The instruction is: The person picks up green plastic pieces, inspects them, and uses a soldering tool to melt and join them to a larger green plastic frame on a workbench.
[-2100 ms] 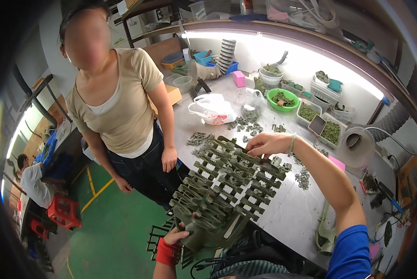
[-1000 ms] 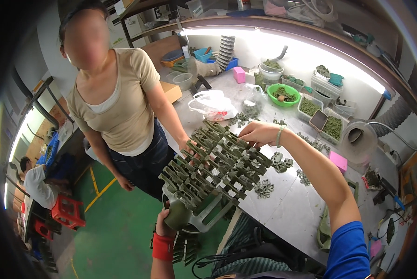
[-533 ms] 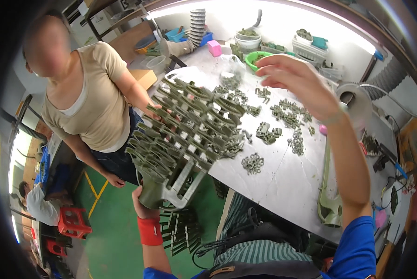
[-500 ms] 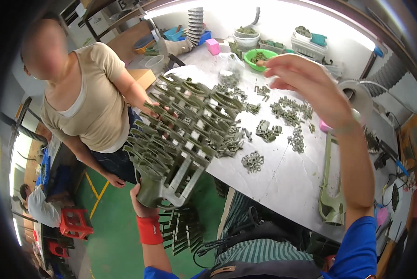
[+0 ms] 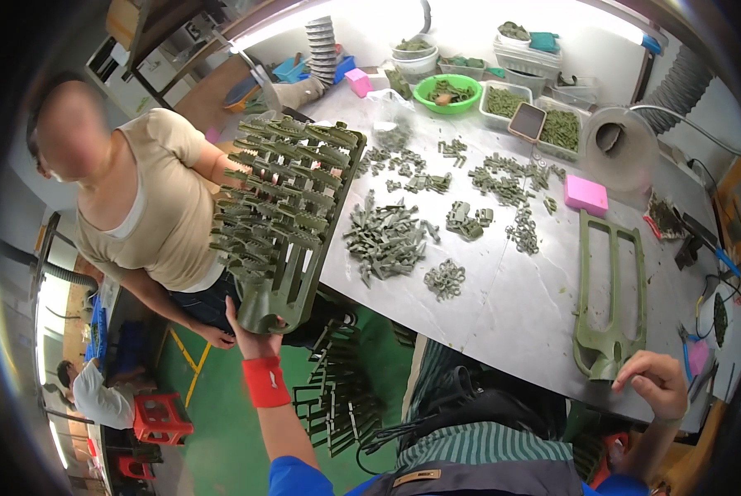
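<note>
My left hand [image 5: 253, 332], with a red wristband, grips the lower end of a large olive-green plastic moulded frame [image 5: 284, 211] studded with many small parts, held up over the table's left edge toward a person in a beige shirt [image 5: 151, 219]. My right hand [image 5: 656, 384] rests with curled fingers at the near table edge, touching the bottom end of an empty green frame [image 5: 609, 289] lying flat on the table.
Piles of small green parts [image 5: 387, 236] cover the grey table [image 5: 503, 306]. At the back stand a green bowl [image 5: 446, 91], white trays, and pink blocks [image 5: 585, 195]. More green frames [image 5: 341, 397] lie on the green floor. A seated person [image 5: 93, 397] is at lower left.
My left hand has swung the loaded frame leftward off the table toward the standing person. My right hand let go of it, came down and now rests at the empty frame near the table edge.
</note>
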Action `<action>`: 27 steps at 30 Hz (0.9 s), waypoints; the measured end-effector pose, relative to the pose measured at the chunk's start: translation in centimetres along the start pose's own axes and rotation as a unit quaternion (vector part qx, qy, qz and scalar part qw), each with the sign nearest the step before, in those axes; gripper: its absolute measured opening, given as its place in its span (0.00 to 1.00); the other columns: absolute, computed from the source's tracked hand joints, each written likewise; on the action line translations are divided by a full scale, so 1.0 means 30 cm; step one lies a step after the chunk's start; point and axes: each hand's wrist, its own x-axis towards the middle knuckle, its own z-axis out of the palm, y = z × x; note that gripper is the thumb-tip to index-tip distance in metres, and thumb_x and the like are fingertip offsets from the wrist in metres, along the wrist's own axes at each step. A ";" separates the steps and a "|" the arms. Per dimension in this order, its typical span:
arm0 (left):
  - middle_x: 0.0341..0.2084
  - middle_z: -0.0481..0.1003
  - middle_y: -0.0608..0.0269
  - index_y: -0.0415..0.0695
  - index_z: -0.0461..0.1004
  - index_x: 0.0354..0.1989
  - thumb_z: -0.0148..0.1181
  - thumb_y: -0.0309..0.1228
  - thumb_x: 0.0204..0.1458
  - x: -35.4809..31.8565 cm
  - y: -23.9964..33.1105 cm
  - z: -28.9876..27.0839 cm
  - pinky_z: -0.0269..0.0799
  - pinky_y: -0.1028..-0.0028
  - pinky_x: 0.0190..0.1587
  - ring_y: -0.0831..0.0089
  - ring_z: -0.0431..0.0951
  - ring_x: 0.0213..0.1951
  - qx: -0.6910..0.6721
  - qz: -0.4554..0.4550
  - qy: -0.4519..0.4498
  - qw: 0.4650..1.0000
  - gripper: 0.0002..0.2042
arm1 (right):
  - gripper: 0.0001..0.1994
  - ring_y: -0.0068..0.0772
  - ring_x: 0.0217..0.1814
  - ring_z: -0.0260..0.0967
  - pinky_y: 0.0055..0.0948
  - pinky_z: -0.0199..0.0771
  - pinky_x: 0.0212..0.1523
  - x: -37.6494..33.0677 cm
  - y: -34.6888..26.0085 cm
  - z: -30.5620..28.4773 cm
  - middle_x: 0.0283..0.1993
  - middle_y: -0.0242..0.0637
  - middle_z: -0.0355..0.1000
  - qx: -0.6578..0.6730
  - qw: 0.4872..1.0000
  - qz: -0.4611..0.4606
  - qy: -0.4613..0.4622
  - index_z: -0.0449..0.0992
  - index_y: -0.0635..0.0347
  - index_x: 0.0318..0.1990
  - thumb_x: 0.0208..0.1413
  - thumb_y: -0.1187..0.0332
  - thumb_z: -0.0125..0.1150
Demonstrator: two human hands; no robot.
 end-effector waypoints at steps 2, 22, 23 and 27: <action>0.42 0.79 0.65 0.46 0.76 0.48 0.56 0.57 0.54 0.013 0.007 -0.006 0.76 0.70 0.33 0.69 0.79 0.37 -0.056 0.001 -0.030 0.998 0.26 | 0.07 0.34 0.36 0.75 0.29 0.74 0.41 -0.009 0.024 0.003 0.34 0.46 0.76 0.030 0.999 0.010 0.007 0.76 0.74 0.37 0.55 0.80 0.53; 0.29 0.76 0.65 0.46 0.71 0.43 0.49 0.48 0.63 -0.181 -0.202 -0.149 0.71 0.77 0.35 0.73 0.77 0.32 0.128 -0.055 -0.013 0.990 0.17 | 0.09 0.35 0.43 0.75 0.31 0.74 0.46 0.108 -0.026 0.138 0.39 0.48 0.76 0.048 0.975 0.017 -0.217 0.75 0.75 0.42 0.63 0.77 0.50; 0.32 0.76 0.65 0.44 0.73 0.41 0.50 0.37 0.64 -0.248 -0.245 -0.045 0.72 0.79 0.36 0.77 0.77 0.34 0.235 0.014 -0.065 0.970 0.10 | 0.09 0.34 0.41 0.74 0.31 0.74 0.45 0.121 -0.011 0.159 0.38 0.47 0.76 0.077 0.973 0.002 -0.216 0.75 0.74 0.41 0.64 0.77 0.48; 0.51 0.70 0.52 0.41 0.72 0.52 0.66 0.28 0.49 -0.489 -0.303 0.389 0.65 0.64 0.58 0.60 0.71 0.55 0.438 0.336 -0.345 0.760 0.21 | 0.17 0.37 0.54 0.70 0.37 0.71 0.55 0.263 0.170 0.424 0.54 0.45 0.71 0.441 0.884 0.151 0.016 0.68 0.66 0.57 0.69 0.64 0.45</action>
